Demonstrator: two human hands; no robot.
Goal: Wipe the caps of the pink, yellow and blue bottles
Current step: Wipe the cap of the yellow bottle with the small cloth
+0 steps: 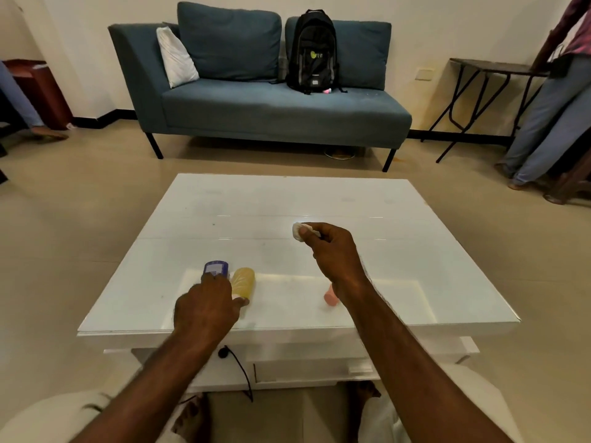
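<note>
On the white table (399,282), near its front edge, the blue bottle (216,268) stands beside the yellow bottle (243,282). My left hand (206,306) covers their near sides; its fingers rest on the blue bottle, and the thumb reaches under the yellow one. Both caps are hidden by this hand. The pink bottle (331,297) stands further right, partly behind my right wrist. My right hand (332,252) hovers above the table's middle, pinching a small white wipe (299,231) between thumb and fingers.
A blue sofa (271,107) with a black backpack (312,49) stands beyond the table. A dark folding table (489,67) is at the right, with a person (550,107) next to it. A black cable (240,369) hangs under the table's front.
</note>
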